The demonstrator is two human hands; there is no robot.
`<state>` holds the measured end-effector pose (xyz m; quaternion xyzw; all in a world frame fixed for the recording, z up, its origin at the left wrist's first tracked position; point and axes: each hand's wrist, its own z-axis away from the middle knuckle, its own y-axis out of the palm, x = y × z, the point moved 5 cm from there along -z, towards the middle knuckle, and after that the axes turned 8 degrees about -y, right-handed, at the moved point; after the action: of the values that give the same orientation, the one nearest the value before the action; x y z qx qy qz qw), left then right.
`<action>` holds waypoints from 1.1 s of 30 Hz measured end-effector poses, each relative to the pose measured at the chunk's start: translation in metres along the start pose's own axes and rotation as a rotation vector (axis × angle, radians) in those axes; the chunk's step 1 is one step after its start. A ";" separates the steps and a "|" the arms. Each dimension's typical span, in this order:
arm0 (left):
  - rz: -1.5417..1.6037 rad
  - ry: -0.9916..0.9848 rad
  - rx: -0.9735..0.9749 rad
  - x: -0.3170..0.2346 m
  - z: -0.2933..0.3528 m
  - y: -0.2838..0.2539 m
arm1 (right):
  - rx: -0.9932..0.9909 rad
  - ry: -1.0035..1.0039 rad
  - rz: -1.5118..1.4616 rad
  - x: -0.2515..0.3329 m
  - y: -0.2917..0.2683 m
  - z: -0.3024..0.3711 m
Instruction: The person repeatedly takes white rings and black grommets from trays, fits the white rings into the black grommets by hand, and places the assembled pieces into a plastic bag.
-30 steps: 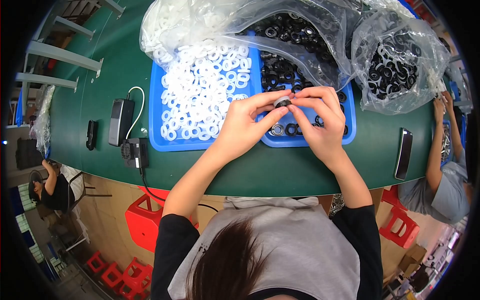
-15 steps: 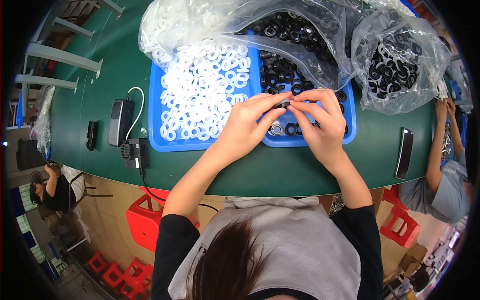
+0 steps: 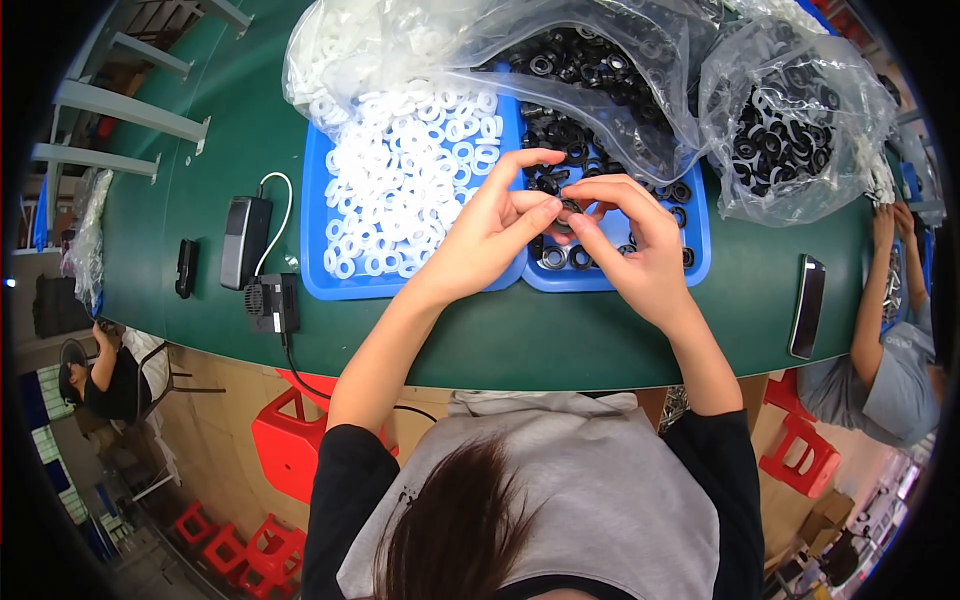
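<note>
Over the near edge of a tray of black rings, my left hand (image 3: 490, 232) and my right hand (image 3: 638, 250) meet at a small dark ring (image 3: 569, 211). Both hands pinch it between thumb and fingers, and my left index finger stretches out past it. The fingers cover part of the ring. Below them lie several loose black rings (image 3: 580, 257) in the right-hand blue tray (image 3: 620, 283). White plastic rings (image 3: 400, 215) fill the left-hand blue tray (image 3: 313, 225), beside my left wrist.
Clear plastic bags spill white rings and black rings (image 3: 590, 65) at the back; another bag (image 3: 790, 130) stands right. A phone (image 3: 807, 305), a black box with a white cable (image 3: 245, 240) and a black adapter (image 3: 271, 302) lie on the green table (image 3: 520, 350). A co-worker's arms (image 3: 880, 270) show far right.
My left index finger has lifted and straightened away from the ring. Both hands have shifted slightly, and the ring between them has tilted so that more of its face shows.
</note>
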<state>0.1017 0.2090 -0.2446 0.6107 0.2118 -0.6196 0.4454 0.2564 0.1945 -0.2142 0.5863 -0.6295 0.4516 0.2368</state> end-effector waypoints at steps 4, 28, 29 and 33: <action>-0.100 -0.005 -0.066 -0.005 0.001 -0.006 | 0.044 -0.066 0.008 0.001 -0.005 -0.003; -1.194 0.100 -0.434 -0.012 0.016 -0.045 | 0.424 -0.123 0.660 -0.015 0.033 0.014; -1.209 0.081 -0.436 -0.010 0.016 -0.046 | 0.402 -0.085 0.634 -0.017 0.031 0.015; -1.203 0.075 -0.442 -0.004 0.016 -0.051 | 0.365 -0.040 0.622 -0.026 0.026 0.019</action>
<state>0.0508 0.2234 -0.2521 0.3001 0.6556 -0.6811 0.1274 0.2412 0.1898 -0.2522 0.4082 -0.6913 0.5953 -0.0330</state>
